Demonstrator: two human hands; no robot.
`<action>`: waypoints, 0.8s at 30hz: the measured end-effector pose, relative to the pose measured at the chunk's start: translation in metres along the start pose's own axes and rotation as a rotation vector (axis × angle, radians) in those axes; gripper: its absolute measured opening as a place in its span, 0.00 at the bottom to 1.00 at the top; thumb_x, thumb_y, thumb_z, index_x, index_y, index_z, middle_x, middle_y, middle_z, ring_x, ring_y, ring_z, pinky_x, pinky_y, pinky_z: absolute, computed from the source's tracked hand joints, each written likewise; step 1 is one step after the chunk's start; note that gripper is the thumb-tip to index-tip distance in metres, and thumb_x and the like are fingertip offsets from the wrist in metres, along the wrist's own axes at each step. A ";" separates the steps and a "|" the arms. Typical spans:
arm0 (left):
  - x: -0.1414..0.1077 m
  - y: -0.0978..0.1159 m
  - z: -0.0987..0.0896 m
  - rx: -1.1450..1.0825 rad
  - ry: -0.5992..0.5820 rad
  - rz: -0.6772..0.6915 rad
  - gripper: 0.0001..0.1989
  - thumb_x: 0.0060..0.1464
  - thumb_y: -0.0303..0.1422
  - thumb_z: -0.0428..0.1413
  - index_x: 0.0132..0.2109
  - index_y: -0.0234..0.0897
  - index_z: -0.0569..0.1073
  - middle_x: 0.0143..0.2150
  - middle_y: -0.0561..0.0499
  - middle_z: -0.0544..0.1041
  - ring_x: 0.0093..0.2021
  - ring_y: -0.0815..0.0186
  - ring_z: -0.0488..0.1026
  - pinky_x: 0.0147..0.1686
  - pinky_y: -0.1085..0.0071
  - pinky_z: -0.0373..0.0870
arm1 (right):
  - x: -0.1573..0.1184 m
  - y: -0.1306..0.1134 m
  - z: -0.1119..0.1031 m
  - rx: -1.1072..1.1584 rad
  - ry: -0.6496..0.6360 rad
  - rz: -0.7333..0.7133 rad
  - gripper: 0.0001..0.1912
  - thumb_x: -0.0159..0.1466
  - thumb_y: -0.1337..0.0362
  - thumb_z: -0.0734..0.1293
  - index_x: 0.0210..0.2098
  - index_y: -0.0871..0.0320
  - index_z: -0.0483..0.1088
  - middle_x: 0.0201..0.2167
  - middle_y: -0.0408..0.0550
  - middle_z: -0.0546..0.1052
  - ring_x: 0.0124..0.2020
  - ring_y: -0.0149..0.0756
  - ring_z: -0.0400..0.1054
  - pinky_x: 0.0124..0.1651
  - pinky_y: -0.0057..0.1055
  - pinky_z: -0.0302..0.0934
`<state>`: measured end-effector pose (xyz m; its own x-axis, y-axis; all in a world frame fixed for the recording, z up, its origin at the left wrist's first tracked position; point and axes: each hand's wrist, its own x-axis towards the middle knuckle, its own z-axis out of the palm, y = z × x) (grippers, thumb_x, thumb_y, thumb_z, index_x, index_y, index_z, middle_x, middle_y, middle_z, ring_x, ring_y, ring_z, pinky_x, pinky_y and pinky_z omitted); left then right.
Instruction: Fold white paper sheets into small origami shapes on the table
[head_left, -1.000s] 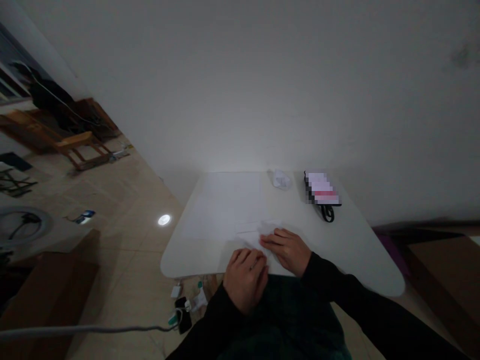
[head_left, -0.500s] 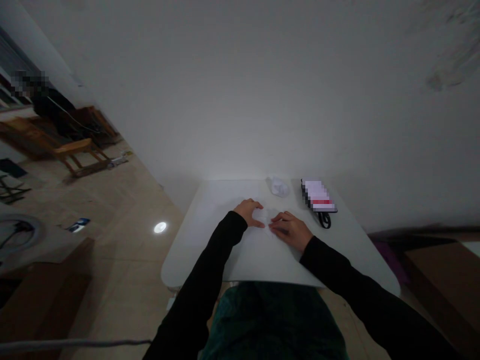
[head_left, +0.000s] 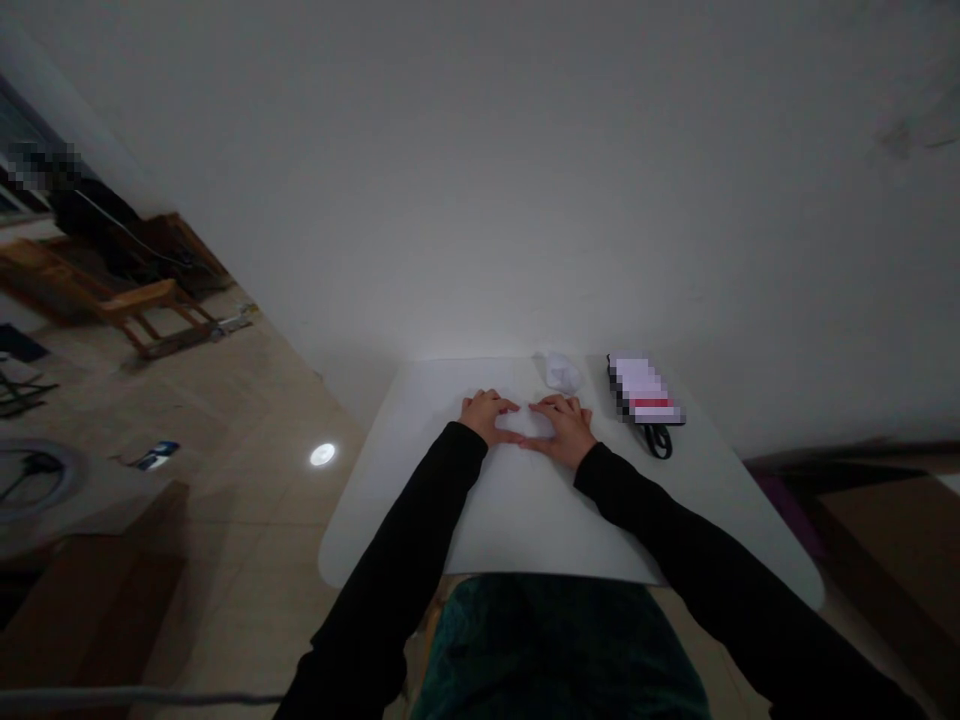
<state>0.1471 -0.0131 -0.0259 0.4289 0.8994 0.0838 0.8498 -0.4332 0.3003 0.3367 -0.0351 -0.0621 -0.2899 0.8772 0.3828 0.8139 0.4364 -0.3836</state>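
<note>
A small pale white piece point(head_left: 517, 422), perhaps paper, lies on the white table point(head_left: 517, 520) between my hands; it barely stands out from the tabletop. My left hand point(head_left: 487, 415) is at its left side, thumb and index finger spread apart in a curve. From the right, my right hand point(head_left: 564, 430) faces it with thumb and index finger likewise apart. The two thumb tips nearly meet at the near side. Whether the fingertips press on the white piece or only on the table, I cannot tell. Behind my right hand sits a crumpled white wad point(head_left: 561, 372).
A phone-like device point(head_left: 645, 390) with a blurred screen and black strap point(head_left: 658, 440) lies at the table's back right. The wall point(head_left: 480, 200) rises behind the table. Cardboard boxes point(head_left: 97, 590) stand on the left floor; farther off, a person sits near a wooden chair point(head_left: 142, 300).
My right hand has shifted left and its pinched fingers have spread apart. My left hand has moved slightly, its thumb now closer to the right thumb. The view has tilted a little.
</note>
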 end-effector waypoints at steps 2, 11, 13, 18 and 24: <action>-0.002 -0.003 0.003 -0.010 0.025 0.019 0.28 0.36 0.47 0.63 0.47 0.45 0.72 0.43 0.48 0.69 0.46 0.56 0.65 0.43 0.59 0.60 | -0.002 -0.001 -0.002 -0.036 -0.010 0.018 0.36 0.47 0.39 0.67 0.49 0.52 0.68 0.43 0.53 0.67 0.45 0.49 0.57 0.39 0.40 0.51; -0.011 -0.005 0.011 -0.094 0.117 0.078 0.27 0.41 0.45 0.62 0.48 0.41 0.69 0.46 0.49 0.71 0.49 0.59 0.66 0.45 0.62 0.62 | -0.002 -0.001 -0.006 0.002 -0.002 0.033 0.34 0.45 0.39 0.68 0.47 0.51 0.70 0.41 0.52 0.67 0.45 0.47 0.57 0.41 0.40 0.49; -0.013 -0.004 0.011 -0.053 0.124 0.054 0.29 0.40 0.46 0.62 0.49 0.40 0.69 0.46 0.49 0.71 0.49 0.58 0.66 0.45 0.61 0.61 | -0.002 0.001 -0.005 0.016 0.020 0.013 0.32 0.47 0.40 0.68 0.46 0.52 0.70 0.41 0.52 0.68 0.45 0.48 0.57 0.40 0.39 0.49; -0.016 0.000 0.008 0.031 0.151 0.054 0.27 0.41 0.48 0.61 0.48 0.42 0.70 0.45 0.49 0.72 0.47 0.57 0.66 0.45 0.59 0.59 | -0.003 0.002 -0.004 0.016 0.069 -0.034 0.27 0.50 0.44 0.68 0.44 0.54 0.71 0.40 0.52 0.71 0.45 0.47 0.58 0.40 0.39 0.48; -0.018 0.002 0.004 0.008 0.128 0.114 0.18 0.45 0.47 0.58 0.41 0.41 0.73 0.41 0.50 0.73 0.44 0.61 0.68 0.43 0.64 0.62 | -0.001 0.000 -0.009 0.107 0.031 -0.087 0.16 0.54 0.50 0.68 0.33 0.56 0.70 0.33 0.48 0.75 0.39 0.41 0.64 0.42 0.37 0.48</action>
<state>0.1427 -0.0308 -0.0309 0.4808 0.8442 0.2370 0.8002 -0.5330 0.2748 0.3419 -0.0382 -0.0550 -0.3402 0.8293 0.4433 0.7274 0.5308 -0.4349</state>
